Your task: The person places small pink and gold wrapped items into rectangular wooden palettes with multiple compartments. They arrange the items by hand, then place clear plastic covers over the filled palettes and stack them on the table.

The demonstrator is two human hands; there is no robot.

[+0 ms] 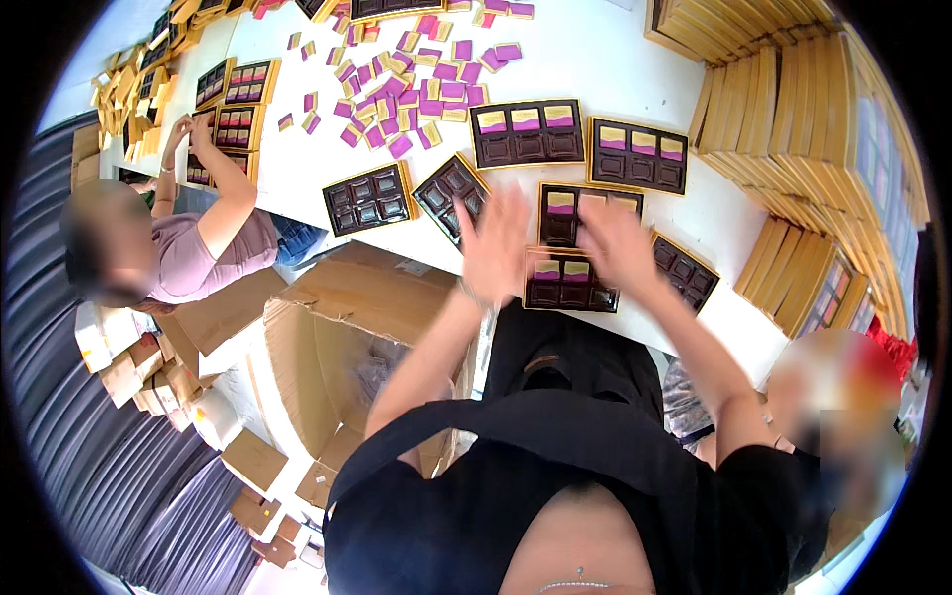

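Observation:
My left hand, blurred at the fingertips, is raised with its thumb apart, beside a tilted box with an unfilled dark tray. I see nothing held in it. My right hand reaches over a gold-edged box whose dark tray carries purple-and-gold packets in its top row. Its fingertips are smeared and partly turned away, so any hold is unclear. Closer to me, another box lies at the table edge, with packets in its upper row, partly under my right hand. An unfilled box sits right of that wrist.
Loose purple-and-gold packets lie scattered across the white table. Two part-filled boxes stand beyond my hands. Gold-edged boxes are stacked on the right. A large open carton stands left of me. A co-worker handles boxes farther left.

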